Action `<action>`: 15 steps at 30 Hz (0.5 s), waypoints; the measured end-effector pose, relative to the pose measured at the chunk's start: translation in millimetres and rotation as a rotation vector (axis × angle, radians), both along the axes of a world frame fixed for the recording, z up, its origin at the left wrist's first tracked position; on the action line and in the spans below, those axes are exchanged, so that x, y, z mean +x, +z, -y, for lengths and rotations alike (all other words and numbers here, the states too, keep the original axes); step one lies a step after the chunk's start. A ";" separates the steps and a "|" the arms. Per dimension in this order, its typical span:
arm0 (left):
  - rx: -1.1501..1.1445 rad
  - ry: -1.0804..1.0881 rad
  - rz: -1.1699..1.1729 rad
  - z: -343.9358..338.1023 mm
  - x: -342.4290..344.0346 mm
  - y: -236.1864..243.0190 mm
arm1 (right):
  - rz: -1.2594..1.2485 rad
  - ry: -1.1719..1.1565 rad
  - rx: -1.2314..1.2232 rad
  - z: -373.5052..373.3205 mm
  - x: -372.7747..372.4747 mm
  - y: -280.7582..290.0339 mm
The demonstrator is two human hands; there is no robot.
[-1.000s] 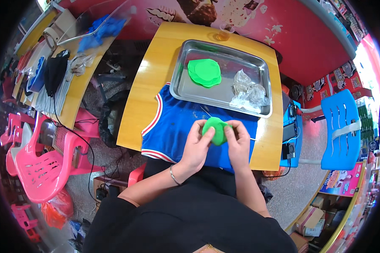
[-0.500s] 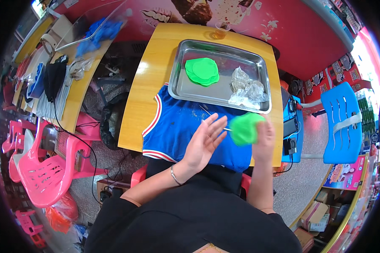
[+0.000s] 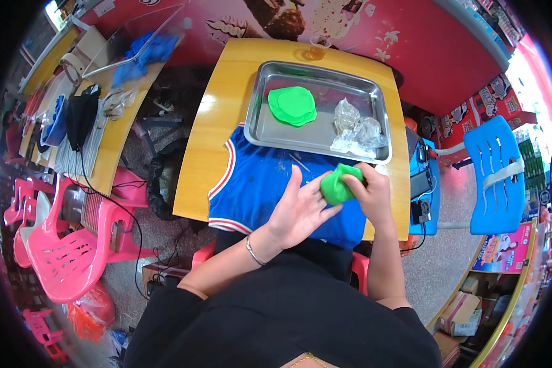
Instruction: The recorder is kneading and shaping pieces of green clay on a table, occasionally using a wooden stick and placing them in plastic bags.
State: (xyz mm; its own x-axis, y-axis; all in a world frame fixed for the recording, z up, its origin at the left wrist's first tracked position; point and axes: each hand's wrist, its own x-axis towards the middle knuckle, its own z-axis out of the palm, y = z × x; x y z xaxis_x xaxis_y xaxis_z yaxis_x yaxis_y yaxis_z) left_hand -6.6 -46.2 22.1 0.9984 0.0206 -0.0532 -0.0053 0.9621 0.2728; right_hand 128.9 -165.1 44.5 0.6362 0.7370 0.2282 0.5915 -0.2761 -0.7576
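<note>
My right hand (image 3: 373, 189) pinches a soft, thin green round sheet (image 3: 335, 186) between thumb and fingers, and the sheet is bunched and folded there. Palm up, my left hand (image 3: 297, 211) is open, its fingertips reaching the near side of the sheet; whether they bear its weight I cannot tell. Below both hands a blue jersey (image 3: 245, 184) with white and red trim covers the table's near part. A thin stick (image 3: 299, 162) shows on it beyond my left hand. Further off, a stack of flat green round sheets (image 3: 292, 106) lies in a metal tray (image 3: 276, 138).
Crumpled clear plastic bags (image 3: 357, 132) lie in the tray's right side. A cup of amber liquid (image 3: 317, 49) stands at the far edge of the yellow table (image 3: 196, 153). Pink chairs (image 3: 64, 245) are at left, a blue chair (image 3: 494, 178) at right.
The green sheet has moved left and slightly down to the left hand's fingertips. It is more folded now. My left palm has turned upward with its fingers spreading.
</note>
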 end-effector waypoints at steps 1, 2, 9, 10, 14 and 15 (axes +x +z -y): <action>-0.070 -0.044 0.017 -1.9 -3.7 -3.8 | -0.227 0.032 0.209 10.4 -4.7 10.7; -0.070 -0.034 0.024 -5.2 -3.3 -6.7 | -0.453 0.072 0.412 22.8 -6.3 23.4; 0.069 0.065 -0.067 2.8 -2.9 10.9 | 0.261 0.060 -0.144 7.4 0.3 -4.0; 0.292 0.092 -0.204 1.5 -0.6 3.2 | 0.256 0.066 -0.148 13.9 -0.3 1.2; 0.029 0.125 -0.226 -7.6 -2.6 -15.4 | -0.853 0.436 0.901 51.0 -2.8 13.1; 0.056 0.201 -0.237 -6.1 0.3 -16.0 | -0.947 0.539 0.905 47.0 0.1 0.7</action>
State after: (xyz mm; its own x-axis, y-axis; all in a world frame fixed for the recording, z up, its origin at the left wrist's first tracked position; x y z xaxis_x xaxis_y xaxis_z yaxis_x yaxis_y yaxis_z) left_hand -6.3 -40.1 6.1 0.9338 0.2258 -0.2775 -0.1236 0.9315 0.3421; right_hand 129.0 -212.0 45.2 0.5043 0.7664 0.3979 -0.3572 0.6046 -0.7120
